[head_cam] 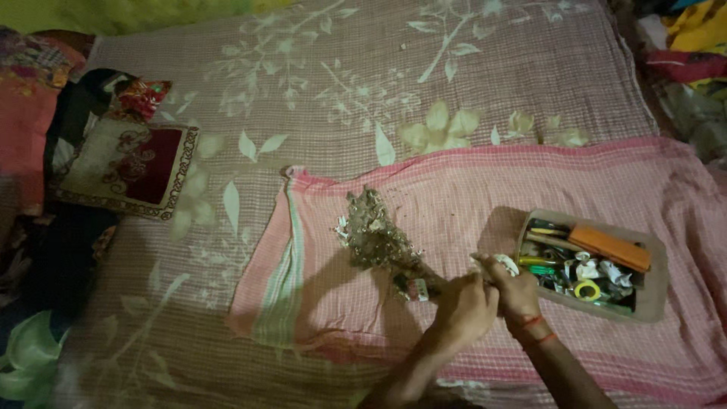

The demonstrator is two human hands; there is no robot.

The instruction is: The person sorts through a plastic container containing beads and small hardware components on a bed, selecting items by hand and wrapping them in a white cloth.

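From the head camera the light is dim, so small details blur. The left hand (463, 307) is curled shut around the stem end of a silvery sprig bunch (375, 231), which lies on a pink checked cloth (469, 193); the stem itself is hidden under the fingers. The right hand (515, 291) pinches a small white scrap (506, 263), just beside the left. Right of it stands a shallow cardboard box (655, 291) with an orange flat case (609, 246), a yellow tape ring (586, 289) and jumbled bits too small to tell. A maroon cushion (129, 167) lies far left, with both forearms cut off below.
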